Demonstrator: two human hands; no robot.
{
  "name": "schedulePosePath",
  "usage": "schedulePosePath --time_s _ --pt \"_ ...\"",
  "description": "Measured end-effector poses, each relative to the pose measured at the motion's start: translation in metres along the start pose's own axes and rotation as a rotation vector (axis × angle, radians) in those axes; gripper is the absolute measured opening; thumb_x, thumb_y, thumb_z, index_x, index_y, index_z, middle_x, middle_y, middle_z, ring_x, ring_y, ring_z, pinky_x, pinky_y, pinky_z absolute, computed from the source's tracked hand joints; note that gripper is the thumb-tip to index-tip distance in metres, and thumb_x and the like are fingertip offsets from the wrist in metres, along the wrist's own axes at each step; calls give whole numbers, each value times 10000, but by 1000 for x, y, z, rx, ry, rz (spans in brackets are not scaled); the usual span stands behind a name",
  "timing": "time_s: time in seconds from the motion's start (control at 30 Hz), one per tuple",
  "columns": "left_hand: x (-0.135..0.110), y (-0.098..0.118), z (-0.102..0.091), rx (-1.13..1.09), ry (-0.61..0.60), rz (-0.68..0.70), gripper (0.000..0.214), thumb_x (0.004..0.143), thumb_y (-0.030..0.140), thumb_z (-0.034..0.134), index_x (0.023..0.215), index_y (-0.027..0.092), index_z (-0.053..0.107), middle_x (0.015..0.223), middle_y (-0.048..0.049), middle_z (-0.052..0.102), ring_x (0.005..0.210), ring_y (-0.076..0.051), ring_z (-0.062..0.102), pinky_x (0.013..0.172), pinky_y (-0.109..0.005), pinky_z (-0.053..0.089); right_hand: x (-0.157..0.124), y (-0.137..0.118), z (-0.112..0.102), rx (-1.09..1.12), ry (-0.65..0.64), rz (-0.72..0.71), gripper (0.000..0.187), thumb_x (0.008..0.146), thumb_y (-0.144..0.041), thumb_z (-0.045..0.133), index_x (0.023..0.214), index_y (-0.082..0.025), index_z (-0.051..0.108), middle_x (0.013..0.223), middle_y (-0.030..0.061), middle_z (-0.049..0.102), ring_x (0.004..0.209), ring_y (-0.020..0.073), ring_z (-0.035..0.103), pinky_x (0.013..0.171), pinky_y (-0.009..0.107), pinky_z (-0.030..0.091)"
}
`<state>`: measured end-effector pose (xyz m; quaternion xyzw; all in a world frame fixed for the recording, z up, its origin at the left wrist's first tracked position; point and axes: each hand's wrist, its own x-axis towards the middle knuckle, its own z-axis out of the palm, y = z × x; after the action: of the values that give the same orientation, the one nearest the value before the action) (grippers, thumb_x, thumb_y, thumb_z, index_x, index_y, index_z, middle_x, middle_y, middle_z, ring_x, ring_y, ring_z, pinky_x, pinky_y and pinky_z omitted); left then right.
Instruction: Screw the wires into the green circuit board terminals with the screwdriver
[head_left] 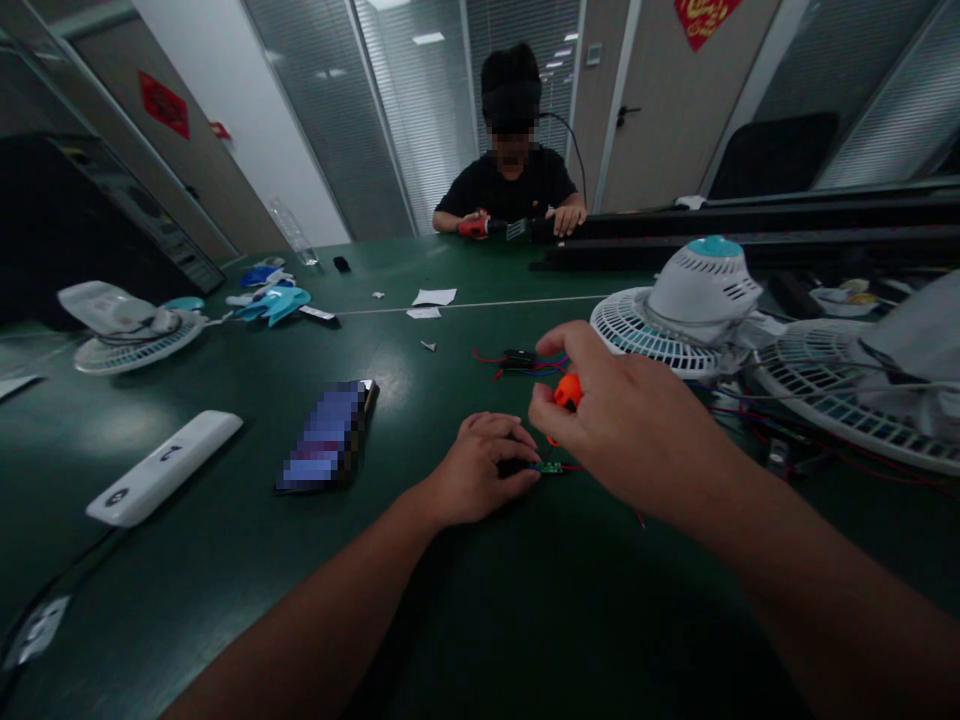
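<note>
My left hand [487, 470] rests on the dark green table with its fingers curled. At its fingertips is the end of a small green circuit board [552, 467], with a red wire running off to the right. My right hand [622, 405] is above the board, its thumb and index finger bent around a bright orange object [568, 391] with a dark patch. The palm hides most of that object, so its kind does not show. Just beyond it lies a black module [517, 359] with red and blue wires.
White fan parts [697, 300] and loose wires crowd the right side. A phone [328, 436] and a white power strip [166, 468] lie left. Another fan part [139, 325] and blue blades [274, 303] are farther back. Across the table a person [517, 175] holds a red tool [474, 227].
</note>
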<state>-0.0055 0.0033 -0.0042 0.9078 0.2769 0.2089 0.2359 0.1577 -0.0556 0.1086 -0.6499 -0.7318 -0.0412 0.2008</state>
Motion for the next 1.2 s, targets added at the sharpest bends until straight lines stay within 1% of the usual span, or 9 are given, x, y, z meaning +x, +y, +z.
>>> schedulePosePath --time_s 0.23,0.37,0.5,0.67,0.8,0.87,0.97,1.1,1.2 --pt "2 4 -3 0 -11 -2 195 826 285 656 1002 231 720 1087 -55 693 1145 -262 564 1046 -495 329 0 1 0 52 -7 -3 280 821 -291 505 1076 -179 533 715 50 671 579 228 597 526 307 333" --pt "2 3 -2 4 -15 0 203 828 286 656 1016 240 717 1093 -51 691 1153 -261 560 1051 -498 327 -1 0 0 7 7 -35 206 849 -287 493 1020 -188 554 670 29 658 558 212 579 500 295 304" --pt "1 1 -1 2 -4 1 191 830 293 652 1007 258 714 1105 -36 687 1154 -253 557 1052 -500 321 -1 -1 0 -43 25 -70 159 887 -287 489 981 -206 587 705 38 678 610 225 609 498 291 302" --pt "1 2 -1 13 -2 10 185 831 273 646 1002 247 713 1101 -45 687 1130 -246 566 1038 -483 337 0 -3 1 -67 0 -85 197 917 -375 489 969 -219 598 707 41 689 615 239 627 492 293 286" --pt "1 3 0 16 12 23 159 833 279 640 966 239 717 1055 -42 697 1098 -241 578 1026 -476 350 -2 -6 -1 -80 -23 -39 357 943 -523 375 916 -246 598 590 15 643 534 238 609 467 289 240" --pt "1 2 0 17 18 26 152 833 281 641 954 231 720 1054 -48 695 1100 -243 576 1026 -475 351 -2 -6 -1 -86 -19 -30 412 954 -542 330 852 -253 605 570 12 629 535 236 608 470 288 239" --pt "1 2 0 22 10 25 175 838 285 642 989 239 719 1088 -49 685 1127 -248 562 1033 -483 343 -2 -5 -1 -110 -4 -42 385 957 -497 370 818 -247 627 597 19 650 566 236 617 474 290 244" --pt "1 3 -2 25 -12 17 198 837 281 648 1020 248 716 1112 -49 678 1147 -253 554 1039 -489 335 -1 -3 1 -119 38 -63 290 944 -406 443 920 -231 674 698 46 715 633 248 646 493 299 282" --pt "1 4 -4 18 -15 7 193 828 273 657 1007 240 720 1116 -53 679 1157 -259 548 1046 -501 320 0 -2 2 -133 46 -60 252 928 -337 467 973 -221 687 694 59 719 620 252 646 494 307 293"
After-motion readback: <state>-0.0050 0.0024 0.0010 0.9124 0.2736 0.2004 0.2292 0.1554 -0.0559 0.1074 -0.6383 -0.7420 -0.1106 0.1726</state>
